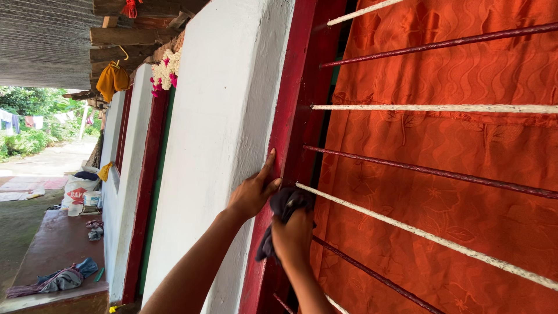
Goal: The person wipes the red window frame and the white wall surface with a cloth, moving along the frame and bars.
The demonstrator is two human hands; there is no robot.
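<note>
A: In the head view, what is held, and where?

B: A crumpled dark grey cloth (pixel 285 209) is clutched in the right hand (pixel 293 237), whose fingers are closed around it. It is pressed to the inner edge of the dark red painted wooden window frame (pixel 290 116), just where a white-painted horizontal bar (pixel 418 229) meets the frame.

A: And the other hand?

B: The left hand (pixel 253 192) is laid flat on the frame's face, fingers extended upward, nothing gripped. It is touching the cloth's left side, slightly above the right hand.

A: How do the long axes run?

B: The frame runs near to far, bottom to top, leaning right. The bars run rightward from the cloth, across an orange patterned curtain (pixel 459 151). A white plastered wall (pixel 221 116) lies left of the frame.
</note>
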